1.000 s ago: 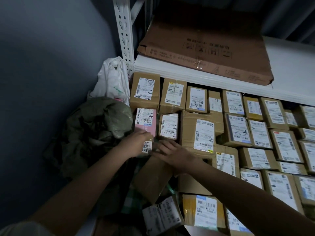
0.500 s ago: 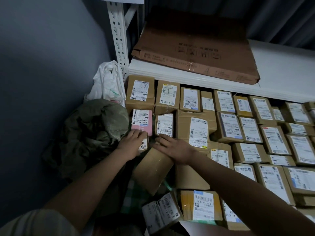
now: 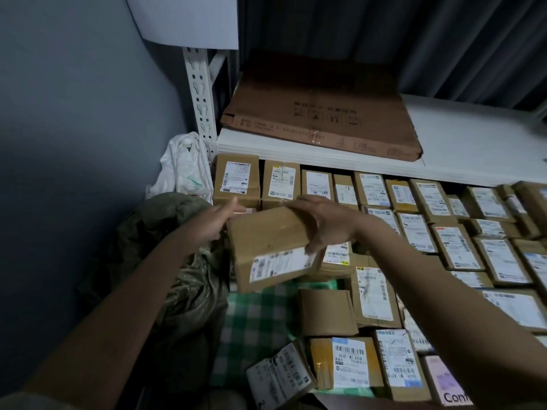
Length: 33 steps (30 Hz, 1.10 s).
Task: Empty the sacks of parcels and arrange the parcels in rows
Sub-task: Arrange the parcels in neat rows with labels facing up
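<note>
A long brown cardboard parcel with a white shipping label (image 3: 273, 247) is being held above the green-and-white checked cloth (image 3: 254, 321), clear of everything beneath it. It is being gripped from both ends: the left hand (image 3: 217, 221) is being pressed against its end at 9 o'clock with fingers curled round the edge, and the right hand (image 3: 328, 221) is being laid over its top at 2 o'clock, fingers bent down the far side and the thumb reaching toward the label. The parcel's long axis is being carried roughly from 9 to 3 o'clock, tilted down at the left, with the label on the face nearest the camera.

The rows of labelled brown boxes (image 3: 455, 247) are lying from 12 to 4 o'clock of the parcel, under the white shelf board (image 3: 473, 137), on which a flattened brown carton (image 3: 319, 113) is lying. The nearest row end, judged the likely slot, is being hidden partly behind the held parcel. A crumpled olive-green sack (image 3: 174, 232) is slumped at 8 o'clock, touching the left forearm; a white plastic bag (image 3: 183, 167) is lying behind it. Loose unsorted boxes (image 3: 349, 362) at 5 o'clock are crowding the cloth, so any lowering there is being judged obstructed.
</note>
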Available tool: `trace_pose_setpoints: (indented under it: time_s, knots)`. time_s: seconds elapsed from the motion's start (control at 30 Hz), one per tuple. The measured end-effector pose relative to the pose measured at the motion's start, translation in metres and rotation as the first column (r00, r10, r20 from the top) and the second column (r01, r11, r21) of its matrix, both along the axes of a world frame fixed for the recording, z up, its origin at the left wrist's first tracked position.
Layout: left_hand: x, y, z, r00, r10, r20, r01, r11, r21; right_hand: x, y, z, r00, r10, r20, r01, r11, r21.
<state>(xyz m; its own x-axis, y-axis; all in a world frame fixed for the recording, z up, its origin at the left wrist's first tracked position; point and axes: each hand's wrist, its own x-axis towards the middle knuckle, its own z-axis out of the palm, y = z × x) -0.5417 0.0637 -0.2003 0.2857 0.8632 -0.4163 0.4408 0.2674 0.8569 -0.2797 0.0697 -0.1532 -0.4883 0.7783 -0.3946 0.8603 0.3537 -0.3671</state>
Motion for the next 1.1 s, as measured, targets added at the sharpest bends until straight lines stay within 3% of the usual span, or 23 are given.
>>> trace_pose_setpoints:
  time_s: [0.13,0.3,0.47,0.67,0.8,1.0,1.1]
  knots:
    - [0.0,0.0,0.007,0.922,0.238,0.305,-0.214,0.97,-0.112,0.016,0.01,0.013,0.905,-0.341,-0.255,0.297,0.935,-0.196]
    - [0.009,-0.005,0.013,0.888,0.266,0.374,-0.215,0.961,-0.173,0.02,0.003,-0.005,0.632,-0.652,-0.419,0.49,0.755,-0.436]
    - [0.028,-0.009,0.01,0.86,0.15,0.488,-0.038,0.972,-0.232,0.013,-0.017,-0.023,0.584,-0.677,-0.449,0.417,0.724,-0.549]
    - [0.037,-0.006,-0.008,0.93,0.169,0.326,-0.107,0.974,-0.202,0.001,-0.031,-0.038,0.566,-0.704,-0.429,0.457,0.701,-0.547]
    - [0.041,-0.016,-0.007,0.953,0.156,0.258,-0.104,0.973,-0.204,-0.006,-0.038,-0.043,0.46,-0.75,-0.475,0.445,0.658,-0.608]
    - [0.042,-0.043,-0.006,0.912,0.158,0.379,-0.052,0.96,-0.276,-0.009,-0.055,-0.055,0.339,-0.803,-0.489,0.406,0.594,-0.695]
    - [0.04,-0.053,-0.021,0.92,0.245,0.305,-0.153,0.943,-0.295,0.0,-0.064,-0.064,0.247,-0.851,-0.463,0.41,0.525,-0.746]
